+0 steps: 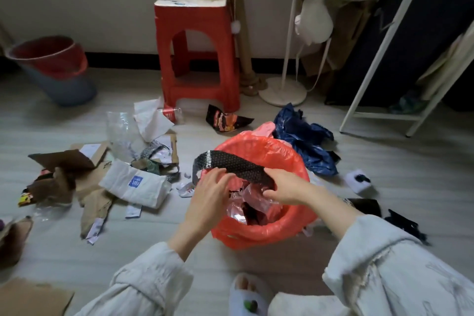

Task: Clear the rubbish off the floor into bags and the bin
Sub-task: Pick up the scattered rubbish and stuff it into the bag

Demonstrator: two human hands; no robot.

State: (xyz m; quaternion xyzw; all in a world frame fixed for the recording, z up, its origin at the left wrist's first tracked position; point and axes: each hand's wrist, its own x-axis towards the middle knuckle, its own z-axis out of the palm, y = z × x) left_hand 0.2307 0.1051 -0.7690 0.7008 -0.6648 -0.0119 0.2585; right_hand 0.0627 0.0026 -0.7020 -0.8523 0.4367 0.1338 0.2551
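Bin, lined w/ red bag, stands on floor directly ahead of me, centre of view. Both my hands are over its mouth. Left hand: fingers curled, tips pinching the near end of a black dotted plastic strip. Right hand: fingers and thumb curled round the strip's other end, approx 3 o'clock of the left. Strip spans the bin opening between the two hands, its free end folded over at 10 o'clock. Inside bin: crumpled clear and pinkish film, some dark scraps. Rubbish still on floor: at 9 o'clock of bin, white paper bag w/ blue label, torn brown cardboard, small paper scraps; at 10–11 o'clock, clear plastic wrap, white tissue, crushed bottle w/ red label. At 12 o'clock, black snack wrapper just before red stool. At 1–2 o'clock, blue plastic bag lying touching the bin liner. At 3–4 o'clock, white block w/ dark mark and black scraps. Red-lined basin stack far at 10 o'clock by wall. My slippered foot at 6 o'clock.
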